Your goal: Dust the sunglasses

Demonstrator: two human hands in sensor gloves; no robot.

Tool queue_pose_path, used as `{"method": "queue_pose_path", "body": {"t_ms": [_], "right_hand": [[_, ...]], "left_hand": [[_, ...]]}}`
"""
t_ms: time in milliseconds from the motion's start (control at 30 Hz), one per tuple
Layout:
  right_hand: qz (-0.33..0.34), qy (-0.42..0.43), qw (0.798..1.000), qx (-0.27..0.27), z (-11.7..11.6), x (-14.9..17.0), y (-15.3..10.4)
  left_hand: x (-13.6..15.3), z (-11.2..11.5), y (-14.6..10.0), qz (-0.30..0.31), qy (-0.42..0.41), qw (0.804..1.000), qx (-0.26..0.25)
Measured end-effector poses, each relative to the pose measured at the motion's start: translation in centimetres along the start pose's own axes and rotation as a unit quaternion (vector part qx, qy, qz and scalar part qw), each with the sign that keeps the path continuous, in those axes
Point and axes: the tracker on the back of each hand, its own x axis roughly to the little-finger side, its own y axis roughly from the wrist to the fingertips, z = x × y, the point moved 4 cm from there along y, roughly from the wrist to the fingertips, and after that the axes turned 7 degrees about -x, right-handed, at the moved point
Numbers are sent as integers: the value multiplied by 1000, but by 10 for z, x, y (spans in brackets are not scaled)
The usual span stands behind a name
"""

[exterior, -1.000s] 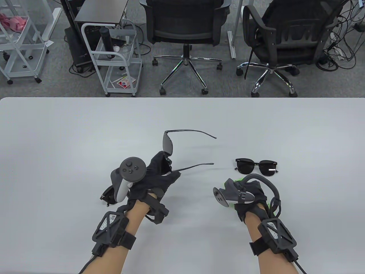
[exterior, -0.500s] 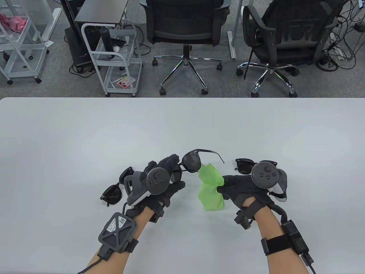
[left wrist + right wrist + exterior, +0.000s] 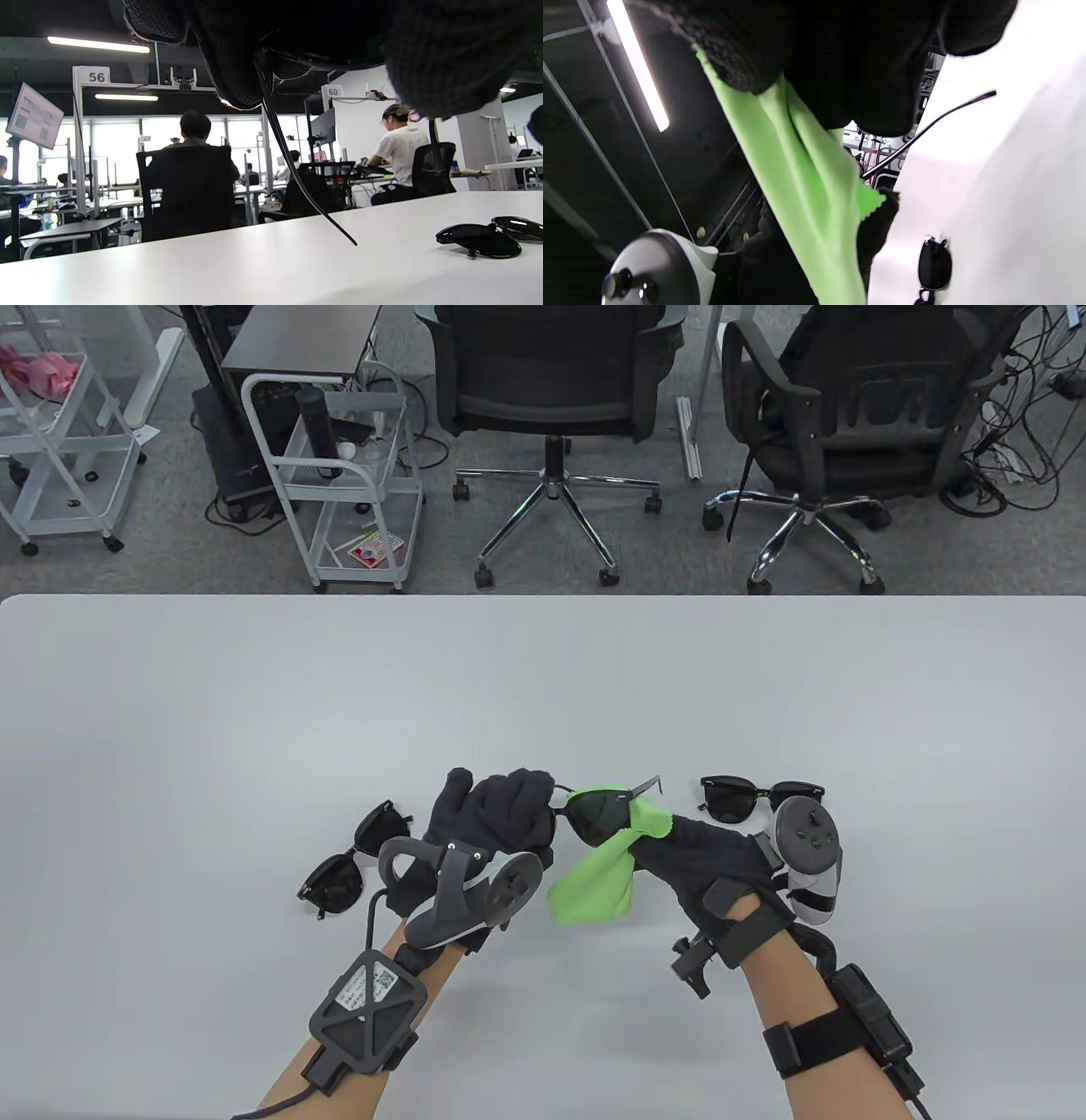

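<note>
My left hand (image 3: 501, 814) grips a pair of dark sunglasses (image 3: 601, 812) by one lens, just above the table. The other lens points right. My right hand (image 3: 660, 838) pinches a green cloth (image 3: 594, 884) onto that lens's right edge, and the rest of the cloth hangs below. In the left wrist view one thin temple (image 3: 297, 173) hangs down from my gloved fingers (image 3: 237, 63). The right wrist view shows the green cloth (image 3: 806, 186) under my fingers (image 3: 848, 63), with a temple (image 3: 925, 129) beyond.
Two more pairs of sunglasses lie on the white table (image 3: 543, 678): one (image 3: 344, 861) left of my left hand, one (image 3: 751, 799) behind my right hand. Office chairs (image 3: 551, 381) and a white cart (image 3: 339, 475) stand beyond the far edge.
My left hand lowered and turned the sunglasses so a lens faces right. My right hand lifted the green cloth off the table and brought it onto that lens.
</note>
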Motion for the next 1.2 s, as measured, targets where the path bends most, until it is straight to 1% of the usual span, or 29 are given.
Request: {"method": "queue_pose_path", "body": {"t_ms": [33, 67, 100, 167, 267, 333, 400, 467, 533, 600, 633, 700, 767, 800, 833, 933, 1000, 1100, 1200], "right_hand": [[-6, 17, 1000, 23, -3, 2, -2], [-8, 30, 999, 29, -5, 3, -2], [-6, 50, 999, 20, -11, 4, -1], [-6, 51, 999, 8, -17, 5, 2], [-6, 36, 997, 66, -13, 4, 3], [3, -8, 994, 107, -6, 0, 1], [6, -48, 989, 143, 1, -3, -2], [6, -27, 988, 153, 2, -2, -3], [7, -13, 988, 154, 3, 0, -3], [10, 3, 990, 137, 1, 2, -3], [17, 33, 994, 104, -4, 3, 1], [22, 85, 995, 54, -15, 5, 7], [27, 66, 994, 79, -15, 1, 7], [22, 25, 994, 101, -11, -2, 7], [26, 10, 994, 106, -10, -3, 7], [34, 3, 991, 127, -6, -6, 5], [41, -9, 986, 160, -1, -10, 0], [49, -5, 985, 165, 1, -12, -3], [50, -6, 987, 151, 1, -15, -3]], "left_hand": [[-2, -1, 0, 3, 10, 1000, -1], [-3, -1, -1, 6, 11, 1000, -1], [-5, -1, -1, 12, 4, 1000, 2], [-12, -2, -2, 25, 14, 1000, -1], [-21, -4, -2, 43, 29, 999, -8], [-23, -6, -2, 46, 26, 999, -14], [-28, -9, -1, 56, 42, 997, -23], [-30, -9, -1, 53, 31, 998, -20], [-30, -8, -1, 53, 25, 998, -18], [-30, -9, -1, 56, 34, 998, -22], [-29, -10, -1, 57, 42, 997, -25], [-28, -10, -1, 52, 32, 998, -23], [-28, -10, -2, 54, 36, 998, -24], [-29, -10, -2, 59, 44, 997, -27], [-30, -10, -3, 61, 50, 996, -30], [-32, -11, -2, 65, 53, 996, -35], [-35, -10, -2, 71, 53, 996, -33], [-39, -13, -4, 83, 60, 994, -37], [-39, -16, -6, 88, 60, 993, -41]]}}
